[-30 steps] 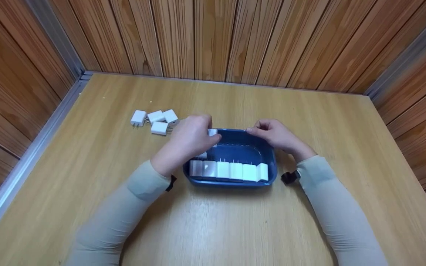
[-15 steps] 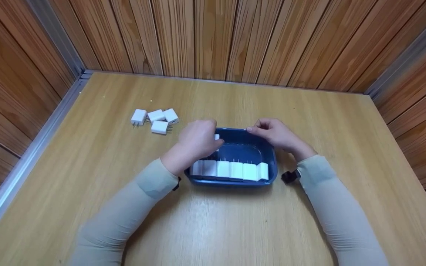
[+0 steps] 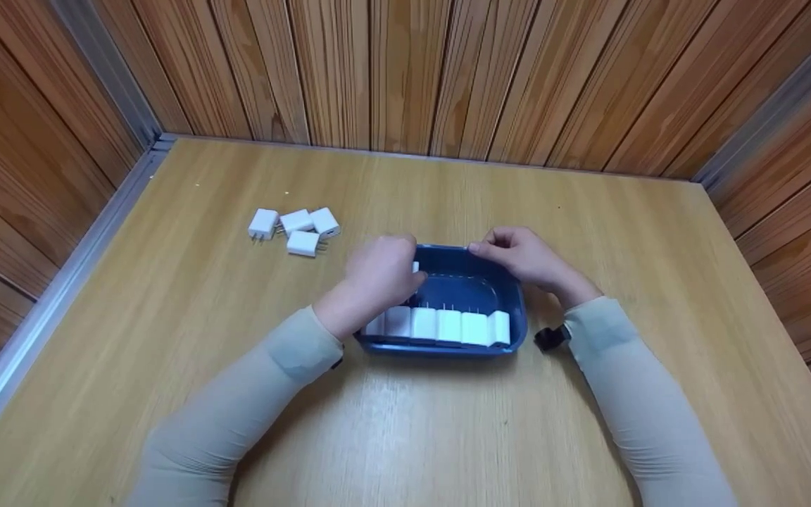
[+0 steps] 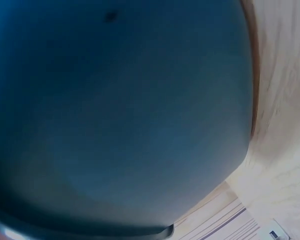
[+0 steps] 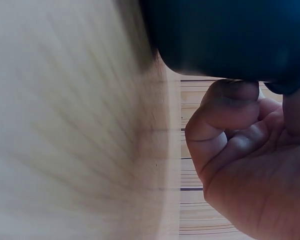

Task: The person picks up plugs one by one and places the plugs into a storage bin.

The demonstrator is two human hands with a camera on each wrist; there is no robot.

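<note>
A blue rectangular box (image 3: 462,285) stands mid-table in the head view. Along its near wall runs a row of white plug-in chargers (image 3: 450,325), most with metal prongs pointing away from me. Over the box's left end, my left hand (image 3: 381,271) holds another charger (image 3: 416,267); only a sliver of it shows past the fingers. My right hand (image 3: 529,257) pinches the far rim near the right corner, with curled fingers against the outer wall in the right wrist view. The left wrist view is mostly filled by the box's outer wall (image 4: 140,110).
Several loose white chargers (image 3: 303,243) lie in a cluster on the wooden table (image 3: 434,429), left of the box and further back. Wood-plank walls (image 3: 405,77) close off the back and both sides. A metal rail (image 3: 46,282) follows the left table edge.
My left hand has shifted slightly right and toward me over the box, carrying the charger lower inside. It uncovered the loose charger behind it. My right hand stays on the rim.
</note>
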